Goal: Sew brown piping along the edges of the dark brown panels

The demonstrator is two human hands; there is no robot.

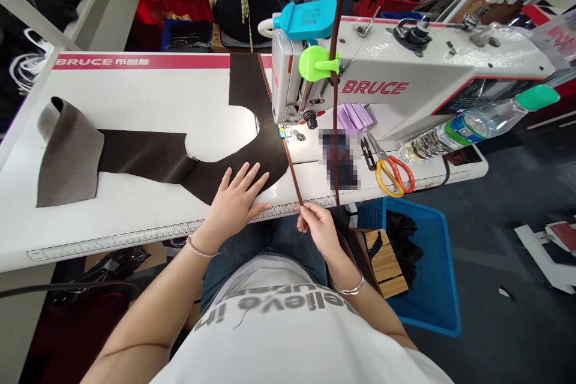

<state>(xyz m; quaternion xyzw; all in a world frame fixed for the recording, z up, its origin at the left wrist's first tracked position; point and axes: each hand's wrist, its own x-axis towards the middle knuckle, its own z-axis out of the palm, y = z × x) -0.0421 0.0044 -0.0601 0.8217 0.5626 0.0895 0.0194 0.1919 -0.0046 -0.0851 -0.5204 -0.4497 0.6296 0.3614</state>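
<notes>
White sewing table (135, 102) with a ruler strip on its front edge fills the left and centre of the view. White "BRUCE" sewing machine (405, 72) sits on it at 1 o'clock from your hands, its needle end facing left.

Dark brown curved fabric piece (252, 150) lies flat on the table. It runs from 12 o'clock behind the machine head, under the needle area, then out to 9 o'clock, where its far end is folded up and shows a grey underside (67, 156).

Blue plastic basket (432, 264) sits on the floor at 4 o'clock, with dark scraps inside. Clear plastic water bottle with a green cap (472, 126) lies on its side at 2 o'clock, against the machine base.

Your left hand (236, 201) is open and flat, fingers spread, palm down on the near edge of the brown fabric. It grips nothing.

Your right hand (317, 228) is at the table's front edge, just to 4 o'clock of the left. Thumb and forefinger are pinched on the thin brown leather-look strip (292, 171), the other fingers loosely curled.

That strip runs from the pinch toward 11 o'clock, along the fabric's right edge to the needle.

Orange- and yellow-handled scissors (396, 174) lie on the table at 3 o'clock of the strip, blades toward the machine.
</notes>
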